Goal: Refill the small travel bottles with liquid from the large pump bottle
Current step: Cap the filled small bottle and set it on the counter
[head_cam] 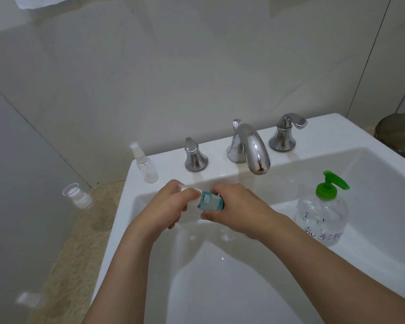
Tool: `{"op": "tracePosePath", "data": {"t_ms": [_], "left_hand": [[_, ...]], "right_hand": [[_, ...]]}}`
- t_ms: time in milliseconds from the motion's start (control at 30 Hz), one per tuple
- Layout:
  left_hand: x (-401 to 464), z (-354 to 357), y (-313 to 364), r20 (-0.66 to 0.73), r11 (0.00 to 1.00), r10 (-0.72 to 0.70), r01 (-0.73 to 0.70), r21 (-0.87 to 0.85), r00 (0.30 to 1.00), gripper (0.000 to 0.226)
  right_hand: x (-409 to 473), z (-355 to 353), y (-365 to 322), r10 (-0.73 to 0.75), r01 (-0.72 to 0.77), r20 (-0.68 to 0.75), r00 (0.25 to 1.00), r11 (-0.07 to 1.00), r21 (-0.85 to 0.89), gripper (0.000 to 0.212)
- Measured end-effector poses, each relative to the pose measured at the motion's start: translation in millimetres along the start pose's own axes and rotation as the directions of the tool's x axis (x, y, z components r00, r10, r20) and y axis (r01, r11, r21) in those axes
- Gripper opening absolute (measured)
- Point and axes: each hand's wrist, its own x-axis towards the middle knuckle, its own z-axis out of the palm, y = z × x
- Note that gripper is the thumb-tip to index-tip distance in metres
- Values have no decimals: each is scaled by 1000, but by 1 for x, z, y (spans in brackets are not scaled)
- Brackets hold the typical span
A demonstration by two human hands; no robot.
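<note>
- Travel bottle (192, 197) with the teal flip cap (211, 202) is what I've got in both hands right now, held out over the sink basin (220, 277), just in front of the faucet spout (255, 150).
- Its long axis lies pretty much sideways, left to right: the clear body disappears into my left hand (171, 206), the cap end points at my right hand (234, 206).
- Left hand is wrapped closed around the body. Right hand is pinched shut on the cap, thumb underneath, fingers over the top. Looks to me like a cap-opening or twist-off grip, though I can't tell if the lid has popped yet.
- Big pump bottle (323, 213) with the green pump head (330, 185) sits on the right side of the sink, well apart from the hands but clearly nearer my right one. So my guess is the right hand goes for the pump while the left tips the bottle upright.
- Empty spray bottle (145, 164) waits on the back left corner of the sink rim, a loose clear cap (77, 195) beside it on the speckled surface (84, 242).
</note>
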Motion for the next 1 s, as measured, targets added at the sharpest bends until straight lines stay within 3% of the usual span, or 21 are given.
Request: {"op": "tracePosePath", "data": {"t_ms": [100, 167, 300, 500, 733, 900, 1000], "left_hand": [[0, -2, 2, 9, 997, 29, -28, -77, 1000, 35], [2, -1, 2, -20, 998, 46, -47, -42, 999, 30], [4, 1, 1, -121, 998, -55, 53, -26, 991, 49], [6, 3, -3, -136, 992, -102, 112, 64, 985, 61], [4, -4, -4, 54, 998, 49, -47, -34, 997, 21], [5, 2, -5, -34, 991, 92, -88, 100, 995, 34], [6, 1, -6, -48, 994, 109, -108, 11, 993, 26]], "right_hand": [[0, 0, 0, 9, -9, 0, 1000, 1000, -6, 33], [0, 0, 0, 19, -19, -13, 1000, 1000, -13, 32], [1, 4, 1, 0, -1, -42, 999, 999, -32, 33], [1, 5, 1, -11, 8, -61, 998, 999, -43, 35], [0, 2, 1, 1, -1, -38, 999, 1000, -8, 34], [1, 2, -1, -17, 15, -56, 998, 1000, -27, 35], [2, 3, -1, -9, 9, -45, 999, 1000, -13, 35]]}}
